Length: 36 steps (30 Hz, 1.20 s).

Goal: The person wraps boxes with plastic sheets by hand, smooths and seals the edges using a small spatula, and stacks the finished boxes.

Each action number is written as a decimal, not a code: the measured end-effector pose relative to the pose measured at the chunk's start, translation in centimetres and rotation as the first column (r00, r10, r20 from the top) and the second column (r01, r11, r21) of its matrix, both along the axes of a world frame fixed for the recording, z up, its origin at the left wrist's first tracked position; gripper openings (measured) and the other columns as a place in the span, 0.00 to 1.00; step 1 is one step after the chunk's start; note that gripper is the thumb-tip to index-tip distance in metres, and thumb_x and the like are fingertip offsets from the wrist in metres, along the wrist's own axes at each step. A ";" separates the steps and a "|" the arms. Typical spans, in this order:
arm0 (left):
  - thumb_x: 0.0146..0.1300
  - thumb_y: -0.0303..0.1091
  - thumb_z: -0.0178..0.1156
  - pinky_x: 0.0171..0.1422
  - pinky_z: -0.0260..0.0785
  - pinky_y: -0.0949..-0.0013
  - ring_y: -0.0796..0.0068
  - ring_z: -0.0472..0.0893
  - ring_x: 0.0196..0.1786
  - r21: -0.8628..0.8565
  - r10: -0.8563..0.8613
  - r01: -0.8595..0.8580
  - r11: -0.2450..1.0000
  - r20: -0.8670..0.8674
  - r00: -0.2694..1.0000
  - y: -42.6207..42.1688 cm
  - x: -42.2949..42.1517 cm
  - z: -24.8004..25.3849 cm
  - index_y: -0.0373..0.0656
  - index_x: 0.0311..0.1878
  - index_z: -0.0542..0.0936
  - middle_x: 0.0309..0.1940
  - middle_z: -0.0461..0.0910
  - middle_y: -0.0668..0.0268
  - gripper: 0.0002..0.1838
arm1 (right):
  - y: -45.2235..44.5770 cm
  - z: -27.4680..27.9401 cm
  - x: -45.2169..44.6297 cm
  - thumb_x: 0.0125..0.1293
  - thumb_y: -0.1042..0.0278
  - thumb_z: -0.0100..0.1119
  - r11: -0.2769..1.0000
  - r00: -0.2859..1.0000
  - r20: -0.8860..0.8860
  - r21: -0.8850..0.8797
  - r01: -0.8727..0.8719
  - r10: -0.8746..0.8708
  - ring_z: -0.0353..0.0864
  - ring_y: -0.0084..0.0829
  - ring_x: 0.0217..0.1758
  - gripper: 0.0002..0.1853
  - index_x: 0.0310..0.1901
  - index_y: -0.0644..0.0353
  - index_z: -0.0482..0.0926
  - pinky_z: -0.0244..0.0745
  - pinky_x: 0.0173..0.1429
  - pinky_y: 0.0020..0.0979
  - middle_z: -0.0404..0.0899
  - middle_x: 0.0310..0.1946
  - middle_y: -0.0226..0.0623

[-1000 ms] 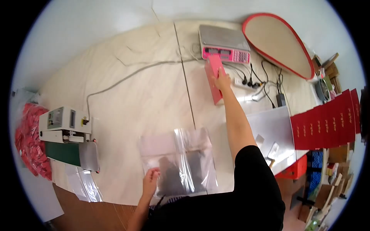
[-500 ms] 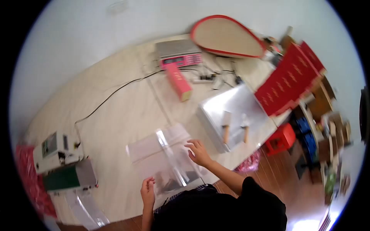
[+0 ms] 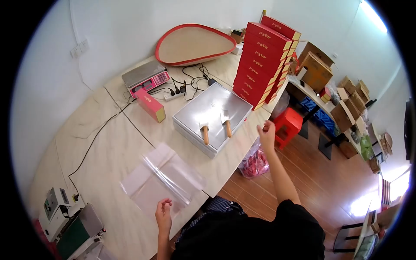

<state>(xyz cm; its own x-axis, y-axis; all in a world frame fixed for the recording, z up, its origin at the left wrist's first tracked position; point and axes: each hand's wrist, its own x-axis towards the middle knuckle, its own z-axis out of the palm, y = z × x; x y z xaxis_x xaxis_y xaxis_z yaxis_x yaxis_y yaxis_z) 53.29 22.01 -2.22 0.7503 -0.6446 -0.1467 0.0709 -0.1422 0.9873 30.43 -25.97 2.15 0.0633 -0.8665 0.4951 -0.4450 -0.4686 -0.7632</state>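
Observation:
My left hand [image 3: 164, 213] is just over the lower edge of a clear plastic sheet or bag [image 3: 162, 177] on the table, its fingers loosely curled and apart, with nothing seen in it. Out past the table's right edge, my right hand [image 3: 267, 131] hangs in the air with fingers bent; whether it holds anything is too small to tell. A red box [image 3: 151, 105] lies beside the pink and grey scale [image 3: 149, 80]. Two wooden-handled scrapers, one at the left [image 3: 205, 132] and one at the right [image 3: 227, 124], rest on a metal box [image 3: 212, 106].
Stacked red boxes [image 3: 260, 60] stand at the table's back right. Behind the scale is a red-rimmed tray [image 3: 195, 43], with cables and a power strip [image 3: 174, 94] nearby. A sealing machine [image 3: 65, 216] sits at lower left. A red stool [image 3: 288, 123] stands on the floor.
My right hand has let go of the red box and moved right, past the table's edge. The view has turned right. My left hand stays near the plastic.

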 end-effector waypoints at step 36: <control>0.72 0.61 0.48 0.73 0.62 0.57 0.65 0.72 0.67 -0.605 -0.467 0.115 0.788 -0.465 0.752 -56.0 -3.2 14.9 0.43 0.72 0.59 0.63 0.75 0.55 0.37 | -28.5 19.2 0.3 0.34 0.42 0.82 0.706 0.925 -0.150 -0.607 -0.364 0.348 0.50 0.54 0.76 0.64 0.70 0.58 0.53 0.47 0.76 0.54 0.52 0.71 0.54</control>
